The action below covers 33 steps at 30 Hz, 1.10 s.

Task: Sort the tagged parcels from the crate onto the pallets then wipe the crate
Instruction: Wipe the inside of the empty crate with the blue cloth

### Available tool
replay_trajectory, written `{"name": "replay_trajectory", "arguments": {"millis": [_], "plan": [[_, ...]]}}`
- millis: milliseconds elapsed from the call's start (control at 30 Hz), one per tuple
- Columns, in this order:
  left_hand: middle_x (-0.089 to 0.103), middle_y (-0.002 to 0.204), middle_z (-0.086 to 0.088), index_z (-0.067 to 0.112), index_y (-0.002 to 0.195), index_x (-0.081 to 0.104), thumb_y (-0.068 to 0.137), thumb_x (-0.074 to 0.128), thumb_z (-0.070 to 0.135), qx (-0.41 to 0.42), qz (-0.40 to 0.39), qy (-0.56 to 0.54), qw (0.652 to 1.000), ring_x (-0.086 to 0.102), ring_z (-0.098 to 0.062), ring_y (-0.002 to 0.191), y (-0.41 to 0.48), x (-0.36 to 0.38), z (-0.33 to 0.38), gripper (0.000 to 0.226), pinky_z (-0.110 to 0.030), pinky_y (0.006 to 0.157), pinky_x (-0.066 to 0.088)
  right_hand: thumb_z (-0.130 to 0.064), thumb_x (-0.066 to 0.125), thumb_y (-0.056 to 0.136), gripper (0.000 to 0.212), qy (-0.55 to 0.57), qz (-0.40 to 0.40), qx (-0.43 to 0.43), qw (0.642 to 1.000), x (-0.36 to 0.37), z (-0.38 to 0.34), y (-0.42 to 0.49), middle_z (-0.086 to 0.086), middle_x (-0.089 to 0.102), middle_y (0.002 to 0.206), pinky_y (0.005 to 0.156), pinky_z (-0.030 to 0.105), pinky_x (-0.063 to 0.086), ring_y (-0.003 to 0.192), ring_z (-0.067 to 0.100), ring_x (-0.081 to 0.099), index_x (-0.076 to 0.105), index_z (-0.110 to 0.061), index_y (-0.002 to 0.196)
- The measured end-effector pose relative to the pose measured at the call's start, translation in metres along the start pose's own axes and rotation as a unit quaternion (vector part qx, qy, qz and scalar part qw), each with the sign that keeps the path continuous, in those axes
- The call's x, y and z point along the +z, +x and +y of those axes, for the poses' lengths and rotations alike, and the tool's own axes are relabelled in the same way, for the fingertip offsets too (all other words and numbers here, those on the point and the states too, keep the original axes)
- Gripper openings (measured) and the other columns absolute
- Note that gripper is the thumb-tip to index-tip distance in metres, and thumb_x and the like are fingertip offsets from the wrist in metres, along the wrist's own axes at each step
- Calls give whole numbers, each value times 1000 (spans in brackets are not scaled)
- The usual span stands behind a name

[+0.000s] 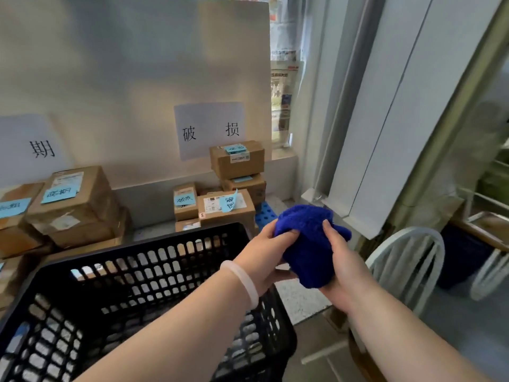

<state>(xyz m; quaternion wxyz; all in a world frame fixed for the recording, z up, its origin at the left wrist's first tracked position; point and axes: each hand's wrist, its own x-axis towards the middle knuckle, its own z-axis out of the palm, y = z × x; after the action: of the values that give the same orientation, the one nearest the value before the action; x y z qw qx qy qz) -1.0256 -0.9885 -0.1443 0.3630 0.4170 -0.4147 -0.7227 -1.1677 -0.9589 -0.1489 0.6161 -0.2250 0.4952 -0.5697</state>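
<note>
Two hands round one bunched blue cloth (308, 244), held up between them. Left hand (264, 252) gripping the cloth's left side, thumb on top, fingers curled beneath; pale bangle (242, 282) on that wrist. Right hand (341, 268) cupping the cloth from the right and below, thumb pressed into the pile. Below and left of the left hand, the black crate (137, 299), near corner under the wrist. Beyond both hands, tagged parcels (237, 158) on a blue pallet (265, 213); far left of the left hand, a second stack (68, 199).

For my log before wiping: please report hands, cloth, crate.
Left hand and right hand both grip cloth. Cloth held beside crate's right rim. Parcels stacked by wall. Nothing blocking crate.
</note>
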Motion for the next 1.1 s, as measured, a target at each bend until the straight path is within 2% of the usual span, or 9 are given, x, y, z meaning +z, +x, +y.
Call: {"name": "replay_trajectory", "arguments": {"millis": [167,333,433,533,667,733,800,900,1100], "plan": [[67,121,-11,19,126,57,93,63,12,-24,59,-55,996,65,-29,109,71,51,-28,34,-46,84,60,-50,66,86,41,-128,39,37,990,-63,-29,60,10,74,103,89,46,55,98,30,69,64,-17,112],[64,120,-15,13,130,51,92,59,3,-53,142,-35,988,65,-31,106,123,68,-54,40,-48,90,57,-40,68,88,43,-211,45,28,976,-103,-26,115,7,67,111,81,44,56,98,27,65,55,-21,124],[58,132,-8,22,142,43,89,65,15,-48,147,35,987,61,-26,112,145,68,-46,57,-44,94,55,-44,67,88,56,-240,44,20,970,-108,-32,147,8,63,122,89,45,53,104,27,62,48,-18,134],[35,156,-1,31,157,16,92,65,33,-61,148,203,966,45,-24,134,157,64,-30,82,-33,106,40,-50,64,88,71,-331,41,10,943,-108,-40,174,8,54,138,99,46,47,117,29,56,37,-20,145],[26,161,0,37,156,15,93,63,43,-38,154,219,963,32,-21,144,146,44,-27,80,-36,114,29,-54,60,89,74,-406,-8,13,914,-99,-29,171,1,34,156,113,43,33,139,25,37,28,-32,152],[30,159,-1,37,155,18,93,62,44,-15,167,185,968,35,-18,143,131,32,-26,77,-34,112,31,-50,57,93,66,-409,-57,6,911,-84,-19,156,-1,35,155,107,29,28,140,20,36,32,-31,151],[35,156,3,35,155,20,95,60,41,15,188,175,966,39,-13,137,112,18,-23,73,-28,106,31,-45,57,95,63,-399,-112,-8,910,-67,-6,141,0,35,155,99,25,28,140,16,35,32,-30,151],[39,151,9,32,156,21,98,57,38,46,222,236,945,41,-8,134,76,-9,-17,69,-23,102,29,-47,61,92,67,-418,-176,-20,891,-42,15,124,-4,32,156,105,30,32,141,15,34,30,-35,151],[34,157,2,37,155,24,96,58,43,33,346,245,905,32,-18,144,-14,-99,-21,68,-37,114,30,-48,64,90,81,-478,-219,13,850,-8,52,101,-3,23,160,114,40,32,144,21,29,17,-34,154]]}}
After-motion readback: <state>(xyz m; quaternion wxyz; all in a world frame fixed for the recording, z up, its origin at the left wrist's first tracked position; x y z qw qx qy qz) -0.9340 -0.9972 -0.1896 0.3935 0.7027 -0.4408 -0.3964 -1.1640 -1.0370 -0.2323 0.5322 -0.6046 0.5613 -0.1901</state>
